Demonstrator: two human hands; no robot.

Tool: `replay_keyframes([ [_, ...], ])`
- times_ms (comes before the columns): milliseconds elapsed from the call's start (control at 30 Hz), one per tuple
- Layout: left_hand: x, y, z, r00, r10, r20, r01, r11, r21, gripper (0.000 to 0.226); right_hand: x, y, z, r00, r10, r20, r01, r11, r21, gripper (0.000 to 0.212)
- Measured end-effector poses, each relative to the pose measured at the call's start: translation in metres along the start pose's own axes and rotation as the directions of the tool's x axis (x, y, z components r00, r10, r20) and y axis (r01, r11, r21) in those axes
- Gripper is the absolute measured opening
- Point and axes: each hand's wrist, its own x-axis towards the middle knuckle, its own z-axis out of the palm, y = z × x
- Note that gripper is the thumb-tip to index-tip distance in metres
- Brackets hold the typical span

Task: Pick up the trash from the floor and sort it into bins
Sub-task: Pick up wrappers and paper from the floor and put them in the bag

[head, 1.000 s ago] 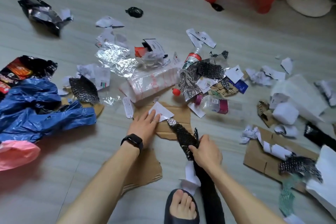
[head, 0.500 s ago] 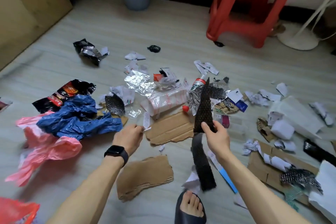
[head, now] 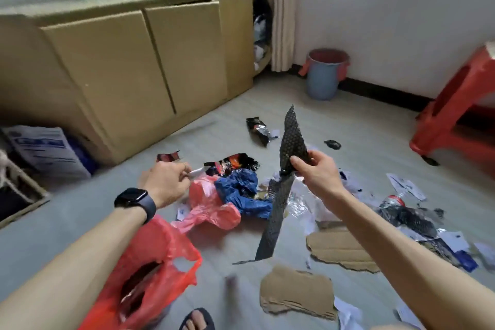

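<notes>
My right hand (head: 316, 177) pinches a long strip of black bubble wrap (head: 278, 211) held up in the air; its upper end points up and its lower end hangs toward the floor. My left hand (head: 166, 182), with a black watch on the wrist, grips a small white paper scrap (head: 197, 171). A red plastic bag (head: 150, 270) gapes open under my left forearm. On the floor between my hands lie a pink bag (head: 211, 203), a blue bag (head: 241, 190) and a black snack wrapper (head: 235, 162).
Torn cardboard pieces (head: 297, 295) and paper scraps litter the floor at right, with a crushed bottle (head: 393, 202). Large cardboard boxes (head: 128, 67) stand at left. A blue bin (head: 325, 73) sits by the far wall, a red stool (head: 455, 115) at right. My sandalled foot (head: 197, 320) shows below.
My view has swung left and up toward the boxes and bin. My right hand lifted the black bubble wrap off the floor. My left hand rose with the paper scrap, and the red bag came into view.
</notes>
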Motion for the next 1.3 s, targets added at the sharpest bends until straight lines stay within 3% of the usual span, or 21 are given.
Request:
replay_keyframes([
  [133,-0.056,-0.087,-0.009,0.972,-0.231,0.051,0.232,0.973,0.002,0.050,-0.004,-0.078,0.062,0.989,-0.115,0.096,0.115,0.993,0.008,0.009],
  [267,-0.108,-0.129,-0.002,0.905,-0.401,0.142,0.398,0.916,0.053,0.026,-0.015,-0.141,0.121,0.979,-0.165,0.118,0.147,0.979,0.144,0.016],
  [367,-0.139,-0.148,0.013,0.851,-0.488,0.196,0.500,0.866,-0.014,0.021,-0.028,-0.172,0.161,0.979,-0.152,0.137,0.107,0.950,0.292,0.007],
  [567,-0.175,-0.169,0.045,0.823,-0.472,0.315,0.538,0.825,-0.169,0.014,-0.048,-0.193,0.229,0.980,-0.083,0.180,-0.011,0.882,0.471,0.008],
  [667,-0.173,-0.164,0.045,0.834,-0.430,0.344,0.536,0.778,-0.328,0.051,-0.053,-0.185,0.249,0.975,-0.073,0.212,-0.026,0.902,0.432,0.008],
  [700,-0.168,-0.158,0.041,0.839,-0.421,0.345,0.541,0.720,-0.435,0.057,-0.055,-0.178,0.255,0.972,-0.063,0.225,-0.035,0.913,0.407,0.008],
  [767,-0.154,-0.147,0.030,0.854,-0.378,0.356,0.514,0.511,-0.689,0.070,-0.058,-0.164,0.262,0.967,-0.036,0.253,-0.063,0.926,0.372,0.008],
  [833,-0.141,-0.137,0.021,0.880,-0.343,0.327,0.445,0.358,-0.821,0.082,-0.062,-0.150,0.267,0.960,-0.001,0.280,-0.108,0.921,0.374,0.009],
  [900,-0.132,-0.131,0.017,0.898,-0.340,0.281,0.405,0.387,-0.828,0.094,-0.064,-0.137,0.270,0.952,0.033,0.306,-0.149,0.918,0.367,0.009],
  [1067,-0.116,-0.126,0.024,0.898,-0.435,0.063,0.367,0.663,-0.653,0.096,-0.066,-0.117,0.270,0.928,0.125,0.351,-0.259,0.894,0.365,0.010],
  [1133,-0.109,-0.128,0.026,0.881,-0.472,0.027,0.402,0.718,-0.568,0.078,-0.064,-0.111,0.268,0.920,0.150,0.361,-0.286,0.888,0.360,0.013],
  [1233,-0.104,-0.133,0.032,0.862,-0.507,-0.006,0.435,0.745,-0.505,0.032,-0.060,-0.101,0.264,0.910,0.186,0.371,-0.319,0.884,0.342,0.017],
  [1300,-0.102,-0.136,0.035,0.851,-0.525,-0.036,0.441,0.748,-0.496,0.019,-0.058,-0.095,0.261,0.912,0.190,0.365,-0.317,0.888,0.331,0.016],
])
